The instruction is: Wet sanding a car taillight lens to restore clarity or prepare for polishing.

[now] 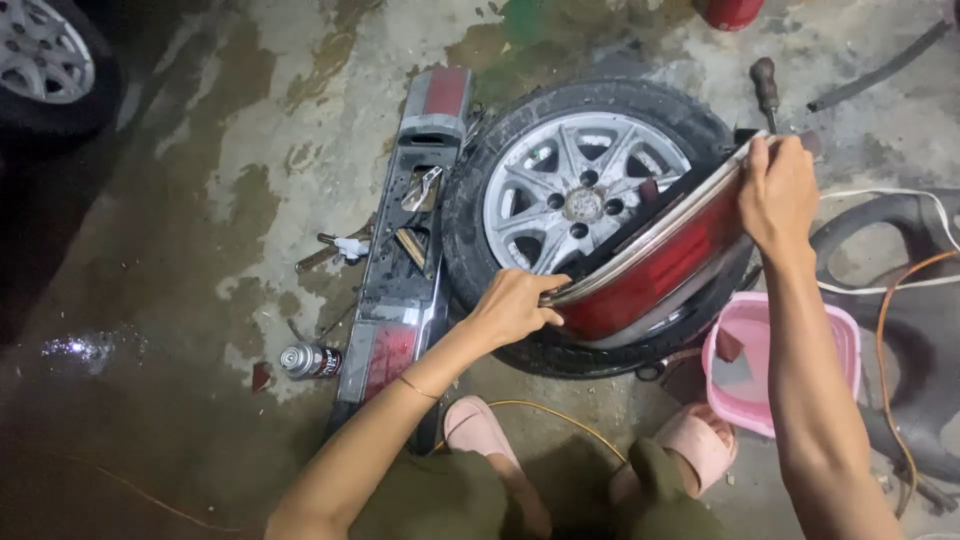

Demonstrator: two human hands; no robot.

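Observation:
A long red tail-light lens [655, 265] with a chrome edge lies tilted across a car wheel [585, 205] that rests flat on the concrete floor. My left hand [512, 308] grips the lens at its lower left end. My right hand [777, 192] grips its upper right end. The wheel has a silver spoked rim and a black tyre. My feet in pink slippers [480, 430] show below the wheel.
A grey rear light panel with red ends [405, 240] lies left of the wheel. A spray can [308, 361] sits by its near end. A pink plastic tub [785, 360], an orange cable [885, 330], a screwdriver [767, 85] and another car wheel [45, 60] surround the spot.

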